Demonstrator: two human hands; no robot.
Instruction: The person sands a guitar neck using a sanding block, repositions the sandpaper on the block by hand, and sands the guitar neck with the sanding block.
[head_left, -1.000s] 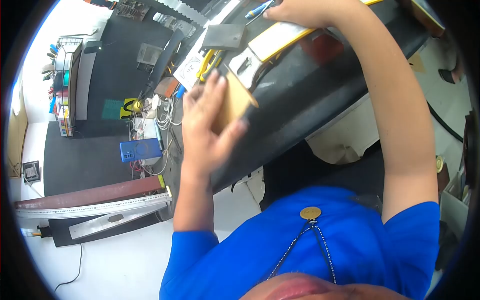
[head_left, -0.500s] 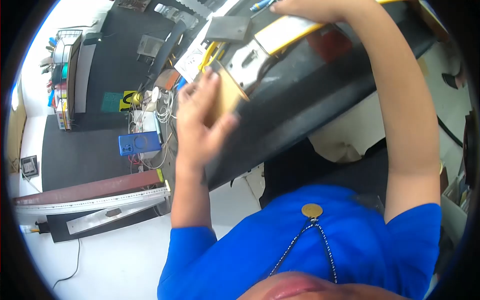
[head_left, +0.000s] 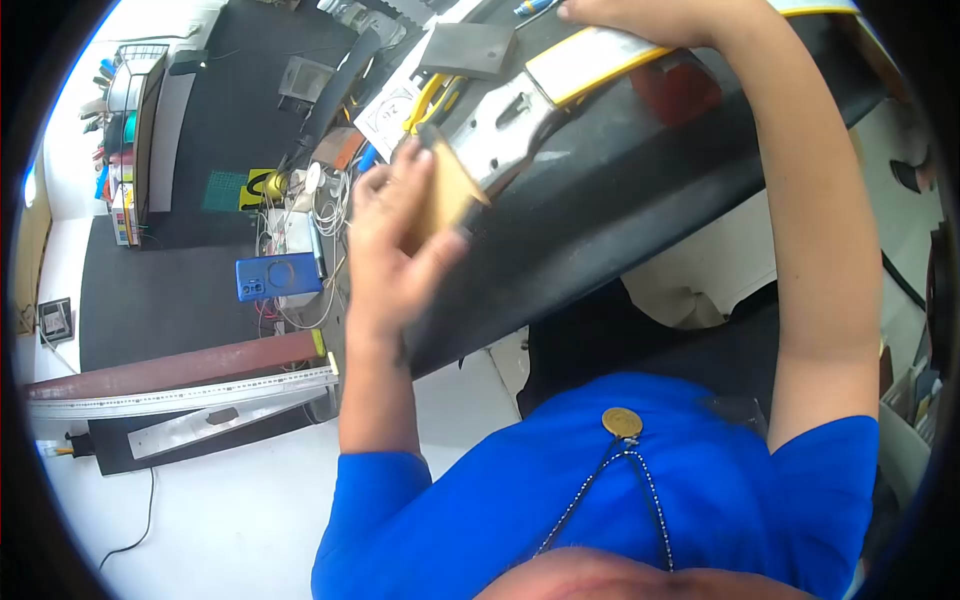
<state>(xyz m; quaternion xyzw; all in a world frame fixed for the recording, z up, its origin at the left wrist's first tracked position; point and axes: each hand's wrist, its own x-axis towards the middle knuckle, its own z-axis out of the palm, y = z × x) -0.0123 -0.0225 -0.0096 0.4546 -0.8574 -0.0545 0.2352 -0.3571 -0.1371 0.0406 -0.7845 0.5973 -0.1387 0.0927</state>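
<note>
My left hand (head_left: 395, 235) is closed around a tan block (head_left: 445, 195) with dark ends, its fingers and thumb on either side and somewhat blurred. The block meets the near end of a silver metal plate (head_left: 495, 135) with slots and holes. That plate runs into a long white bar (head_left: 590, 65) with yellow edges. Across the bar at the top lies my right hand (head_left: 640, 18), gripping it, partly cut off by the view's edge. Just beyond its fingertip is a blue-ended tool (head_left: 530, 8), whose kind I cannot make out.
A dark grey flat block (head_left: 468, 50) and yellow-handled pliers (head_left: 428, 105) lie beside the plate. Tangled white cables (head_left: 330, 215) and a blue phone (head_left: 278, 277) are to the left. Nearer are a long ruler (head_left: 200, 395) and a reddish-brown bar (head_left: 190, 362).
The white bar and metal plate appear slightly further right and lower in view. My left hand stays on the tan block, shifted slightly left. My right hand keeps its place on the bar.
</note>
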